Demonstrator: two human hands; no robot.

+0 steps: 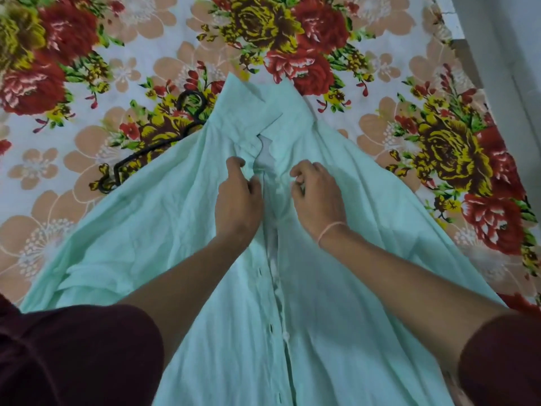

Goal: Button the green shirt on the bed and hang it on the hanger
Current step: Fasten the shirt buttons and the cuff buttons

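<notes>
Matt, creased cloth green shirt (336,288) on matt printed-cloth bedsheet (146,39); glossy black hanger (164,142).

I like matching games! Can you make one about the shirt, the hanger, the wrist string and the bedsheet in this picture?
Things:
1. green shirt
2. hanger
3. wrist string
4. bedsheet

Descriptions:
A. black, partly hidden under cloth
B. pink, tied around the right arm
C. covered in big red and yellow flowers
D. spread out flat, both hands pinching its front near the collar

Pairs: 1-D, 2-A, 3-B, 4-C

The left hand and right hand each grip one front edge of the shirt.
</notes>
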